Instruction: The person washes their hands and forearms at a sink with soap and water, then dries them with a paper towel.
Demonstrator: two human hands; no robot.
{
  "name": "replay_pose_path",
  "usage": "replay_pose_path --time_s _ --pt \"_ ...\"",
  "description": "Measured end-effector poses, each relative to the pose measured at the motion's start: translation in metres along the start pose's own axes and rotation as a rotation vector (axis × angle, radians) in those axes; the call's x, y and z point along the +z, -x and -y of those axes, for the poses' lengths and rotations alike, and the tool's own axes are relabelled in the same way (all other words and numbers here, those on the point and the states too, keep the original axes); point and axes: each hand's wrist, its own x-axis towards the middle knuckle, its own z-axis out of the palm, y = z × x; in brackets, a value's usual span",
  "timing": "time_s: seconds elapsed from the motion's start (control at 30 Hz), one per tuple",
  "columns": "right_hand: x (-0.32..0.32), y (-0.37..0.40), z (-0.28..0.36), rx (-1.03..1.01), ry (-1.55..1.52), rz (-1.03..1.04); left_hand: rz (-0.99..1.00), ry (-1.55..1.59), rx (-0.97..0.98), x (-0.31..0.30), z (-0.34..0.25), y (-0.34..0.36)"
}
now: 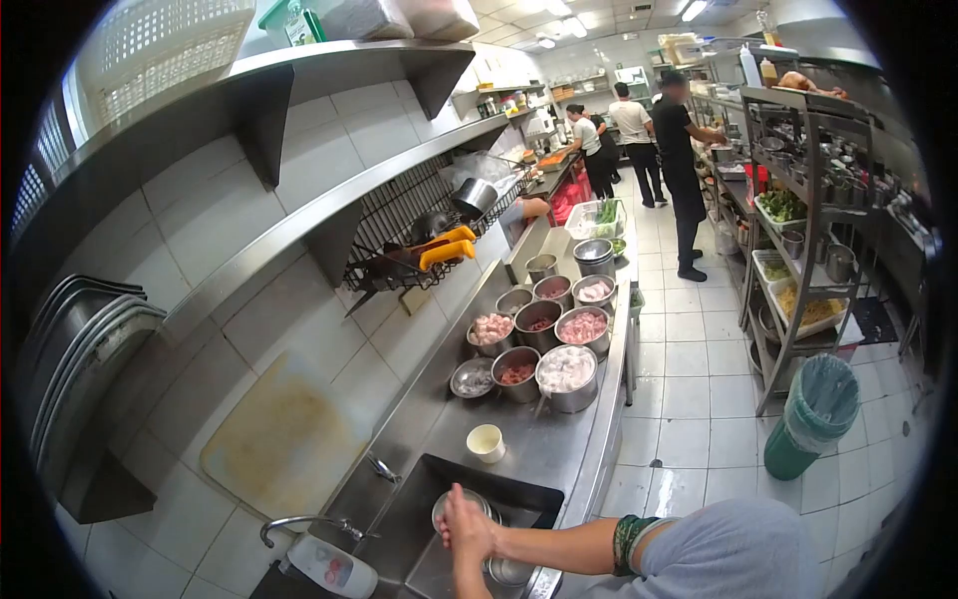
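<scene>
Over the dark sink (404,559), my right hand (481,534) and my left hand (457,519) are pressed together, fingers closed against each other. Whether anything lies between the palms is hidden. Below them in the basin sit metal bowls (512,571), partly covered by my hands and forearm. A green patterned band circles my right arm near the grey sleeve. Beside the sink, a small faucet (382,467) rises from the counter, and a pale yellow cup (486,443) stands on the steel top. A curved tap (309,521) is mounted near a white plastic jug (334,569).
Several steel pots of cut meat (567,371) crowd the counter beyond the cup. A wire rack with orange-handled tools (447,250) hangs on the wall. At right stand a green lined bin (813,414) and a metal shelf (798,230). Several people work farther back.
</scene>
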Motion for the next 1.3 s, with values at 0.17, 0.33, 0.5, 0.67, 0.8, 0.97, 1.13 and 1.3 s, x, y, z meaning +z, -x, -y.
replay_pose_path --time_s 0.17,0.33,0.5,0.67,0.8,0.97,1.13,1.3 --pt "0.021 -0.010 0.020 -0.033 0.031 -0.062 0.008 -0.325 -0.107 0.008 0.006 -0.009" --pt "0.016 -0.024 0.039 -0.100 0.062 -0.018 0.208 -0.406 -0.026 -0.018 -0.021 -0.016" --pt "0.080 0.002 0.021 -0.109 -0.099 -0.241 0.095 -0.218 -0.001 -0.009 0.000 -0.027" --pt "-0.005 -0.037 0.003 -0.022 -0.039 0.531 0.127 -0.292 0.195 0.005 0.003 0.006" --pt "0.007 -0.043 -0.035 -0.258 -1.014 0.582 -0.162 -0.122 0.395 0.005 -0.011 0.018" --pt "0.052 -0.018 0.015 -0.502 -3.096 0.266 0.375 -0.063 0.176 -0.048 -0.010 -0.031" --pt "0.080 -0.001 0.039 -0.425 -3.753 -0.835 0.791 -0.087 0.207 -0.052 -0.041 -0.041" --pt "0.077 -0.006 0.027 -0.079 -4.159 -0.925 0.591 -0.185 0.222 -0.046 -0.039 -0.024"
